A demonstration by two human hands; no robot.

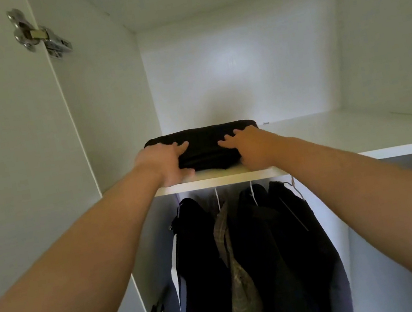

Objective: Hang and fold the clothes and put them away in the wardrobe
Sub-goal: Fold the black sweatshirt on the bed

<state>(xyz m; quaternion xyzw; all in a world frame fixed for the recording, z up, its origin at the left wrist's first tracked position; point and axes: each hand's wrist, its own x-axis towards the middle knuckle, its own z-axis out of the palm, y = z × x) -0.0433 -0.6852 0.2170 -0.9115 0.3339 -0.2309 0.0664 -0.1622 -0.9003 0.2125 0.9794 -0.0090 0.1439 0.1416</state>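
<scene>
Left hand (pixel 165 163) pinches folded garment (pixel 205 143), right hand (pixel 249 148) atop it.
I can't tell its grip: thumb hidden. Hanging clothes (pixel 254 251) below.

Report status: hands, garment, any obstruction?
Left hand grips folded black garment, thumb under. Right hand over its other end, thumb hidden. Garment on top shelf, near front edge. Nothing in the way on the shelf.

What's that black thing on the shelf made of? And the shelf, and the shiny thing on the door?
The folded black garment looks like soft cloth: matte, with rounded folded edges; which fabric I cannot tell. The shelf looks like white coated board, smooth with a slight sheen. The door hinge looks like polished metal, silvery with bright glints.
</scene>
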